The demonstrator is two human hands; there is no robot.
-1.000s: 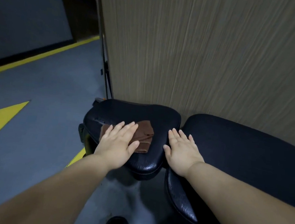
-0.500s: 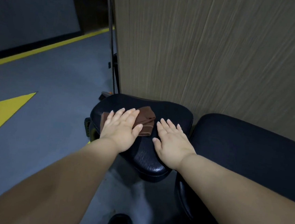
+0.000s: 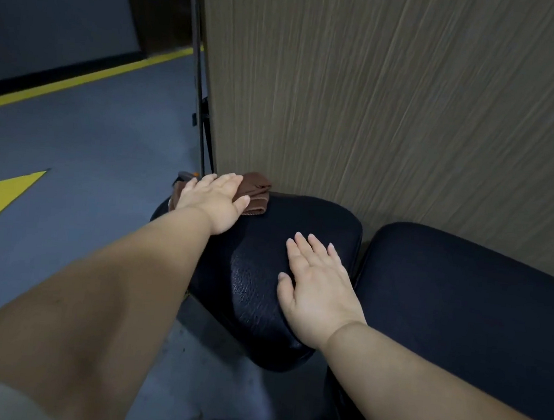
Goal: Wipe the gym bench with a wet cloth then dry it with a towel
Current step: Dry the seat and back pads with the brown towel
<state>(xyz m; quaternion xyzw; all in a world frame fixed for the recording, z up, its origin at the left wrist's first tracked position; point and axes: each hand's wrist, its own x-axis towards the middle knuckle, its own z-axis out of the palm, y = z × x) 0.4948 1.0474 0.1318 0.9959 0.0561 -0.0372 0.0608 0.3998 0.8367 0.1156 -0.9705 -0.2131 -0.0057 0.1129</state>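
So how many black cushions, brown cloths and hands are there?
Black cushions: 2, the seat pad and the long pad
Cloths: 1, the brown cloth
Hands: 2, the left hand pressing on the brown cloth, the right hand flat on the seat pad
Total: 5

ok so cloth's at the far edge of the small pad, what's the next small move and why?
Probably draw the left hand, flat on the brown cloth, toward the body across the small pad. The cloth sits at the pad's far-left edge by the wood panel, so the open surface lies nearer and rightward. The right hand lies flat on the pad's right side.
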